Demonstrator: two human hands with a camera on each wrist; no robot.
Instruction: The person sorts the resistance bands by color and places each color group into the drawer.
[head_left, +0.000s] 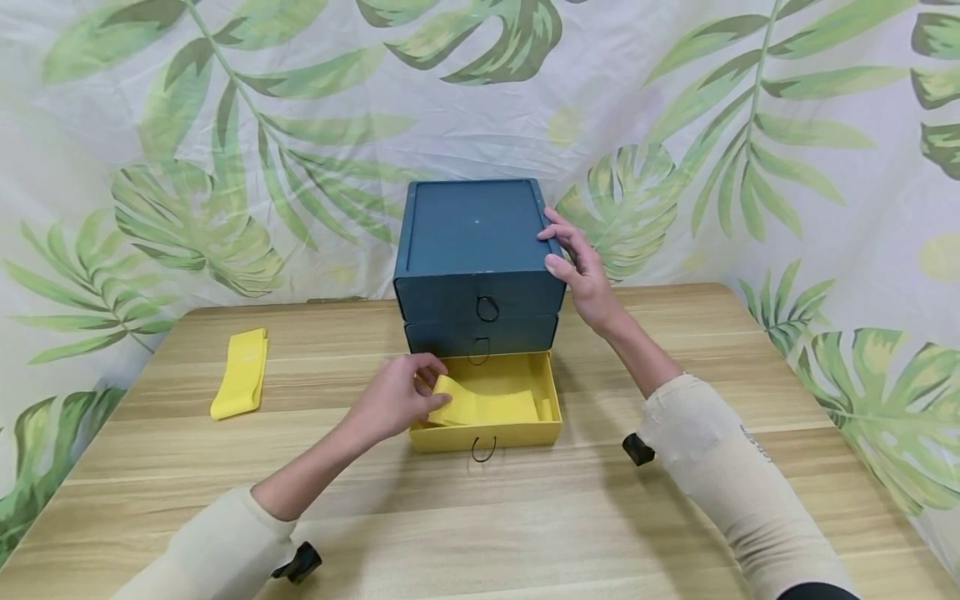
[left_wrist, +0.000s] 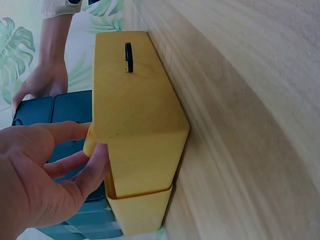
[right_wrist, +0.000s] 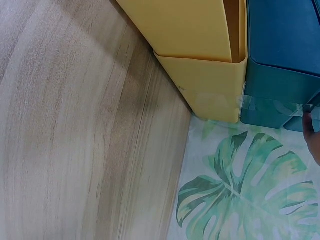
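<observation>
At the bottom of a stack of dark blue drawers (head_left: 472, 233), a yellow drawer (head_left: 517, 435) is pulled out toward me. Inside it lies a flat, folded yellow band (head_left: 487, 408). My left hand (head_left: 397, 396) reaches over the drawer's left wall and pinches the band's left end between thumb and fingers. In the left wrist view a bit of that band (left_wrist: 89, 142) shows at the fingertips, beside the drawer's rim. My right hand (head_left: 581, 271) rests on the top right edge of the blue stack, fingers spread and extended over it.
Another folded yellow band (head_left: 242, 371) lies on the wooden table (head_left: 337, 350) to the left. Black loop pulls (head_left: 487, 309) hang on the drawer fronts. A leaf-print cloth (head_left: 315, 133) hangs behind the table.
</observation>
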